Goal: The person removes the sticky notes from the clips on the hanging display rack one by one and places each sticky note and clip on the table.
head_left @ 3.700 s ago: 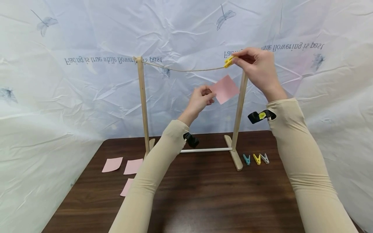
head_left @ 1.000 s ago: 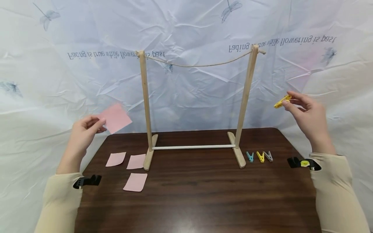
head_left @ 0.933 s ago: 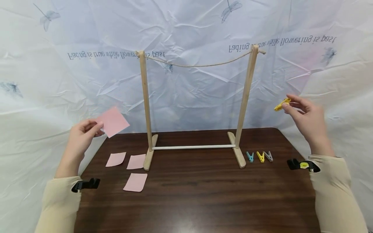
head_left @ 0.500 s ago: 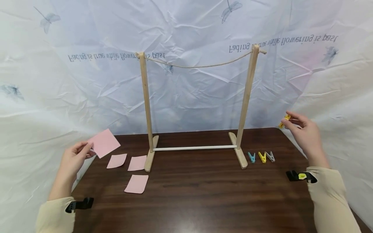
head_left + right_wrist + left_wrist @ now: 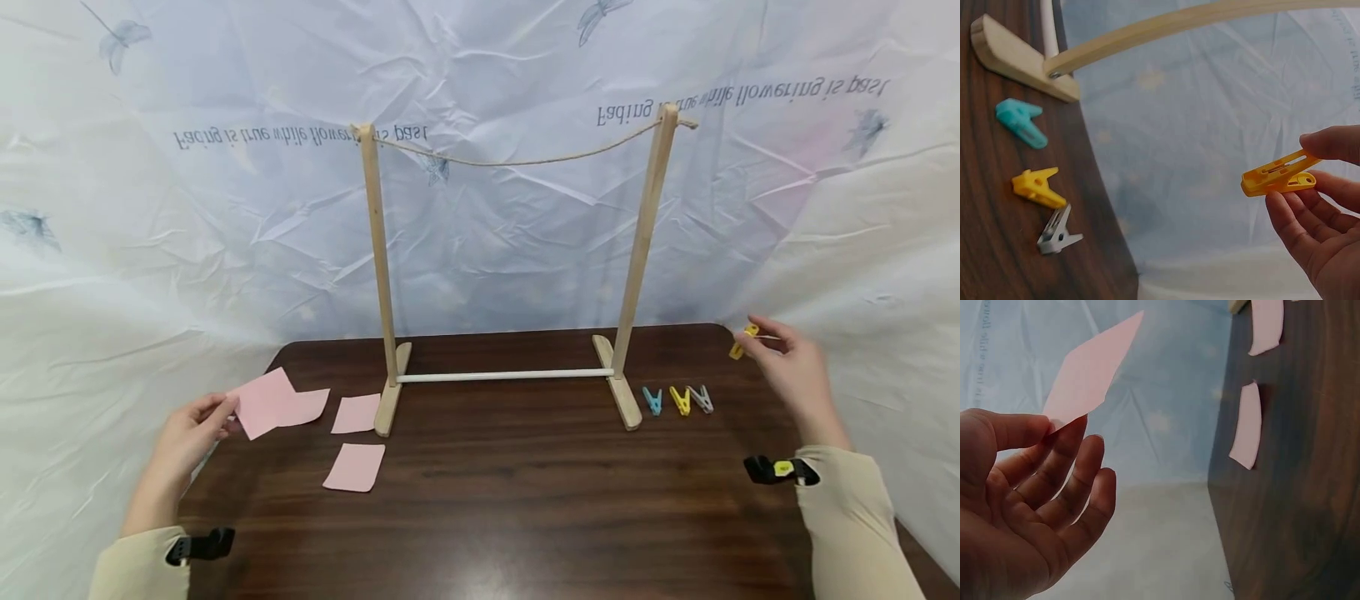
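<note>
Between thumb and fingers, my left hand (image 5: 187, 437) pinches a pink sticky note (image 5: 262, 402) by one corner. In the head view that note overlaps another pink note (image 5: 306, 407) on the table; the left wrist view shows the held one (image 5: 1088, 375) raised in the air. At the right, my right hand (image 5: 797, 379) pinches a yellow clothespin (image 5: 1279, 175) by its handle end, its nose pointing away from the palm. A wooden stand (image 5: 381, 258) with a sagging string (image 5: 517, 162) rises between my two hands, and nothing hangs on the string.
Two more pink notes (image 5: 354, 467) lie left of the stand on the dark wooden table (image 5: 510, 500). Right of its foot lie a blue clothespin (image 5: 652, 402), a yellow one (image 5: 680, 401) and a grey one (image 5: 702, 399). A white printed sheet (image 5: 495, 275) hangs behind.
Both hands have drawn back from the string, apart and down to the table's two sides. Each keeps its hold, left on the sticky note, right on the yellow clothespin.
</note>
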{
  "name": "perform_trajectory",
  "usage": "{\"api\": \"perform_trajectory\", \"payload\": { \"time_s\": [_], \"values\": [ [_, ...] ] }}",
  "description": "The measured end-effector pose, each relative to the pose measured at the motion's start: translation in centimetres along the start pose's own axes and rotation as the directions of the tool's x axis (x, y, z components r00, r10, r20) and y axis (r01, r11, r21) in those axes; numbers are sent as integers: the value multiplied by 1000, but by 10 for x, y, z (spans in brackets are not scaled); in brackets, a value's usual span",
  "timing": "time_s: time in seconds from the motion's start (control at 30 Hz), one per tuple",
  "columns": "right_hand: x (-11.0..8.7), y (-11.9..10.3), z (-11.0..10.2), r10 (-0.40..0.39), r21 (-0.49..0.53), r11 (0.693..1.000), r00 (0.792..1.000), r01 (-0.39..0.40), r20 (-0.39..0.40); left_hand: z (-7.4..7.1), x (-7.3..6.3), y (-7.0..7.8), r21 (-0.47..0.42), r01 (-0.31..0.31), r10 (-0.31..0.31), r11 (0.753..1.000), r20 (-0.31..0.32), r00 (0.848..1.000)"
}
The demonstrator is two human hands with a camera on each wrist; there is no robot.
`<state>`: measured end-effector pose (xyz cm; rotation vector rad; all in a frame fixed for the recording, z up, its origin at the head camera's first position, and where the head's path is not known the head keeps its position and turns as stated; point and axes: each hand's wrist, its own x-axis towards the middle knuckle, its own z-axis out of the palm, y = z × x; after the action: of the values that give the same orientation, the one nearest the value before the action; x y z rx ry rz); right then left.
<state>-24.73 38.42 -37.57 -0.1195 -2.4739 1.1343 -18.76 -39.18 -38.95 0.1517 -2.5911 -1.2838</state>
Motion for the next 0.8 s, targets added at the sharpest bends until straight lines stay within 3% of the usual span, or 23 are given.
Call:
{"api": "perform_trajectory", "payload": {
  "time_s": [0.3,0.8],
  "values": [
    [3,22,2,48,-75,996,998,-44,48,5,5,-17,55,-41,37,998,78,996],
    [8,46,8,66,-141,989,984,-43,165,9,12,-29,159,9,-39,987,191,981]
  ]
}}
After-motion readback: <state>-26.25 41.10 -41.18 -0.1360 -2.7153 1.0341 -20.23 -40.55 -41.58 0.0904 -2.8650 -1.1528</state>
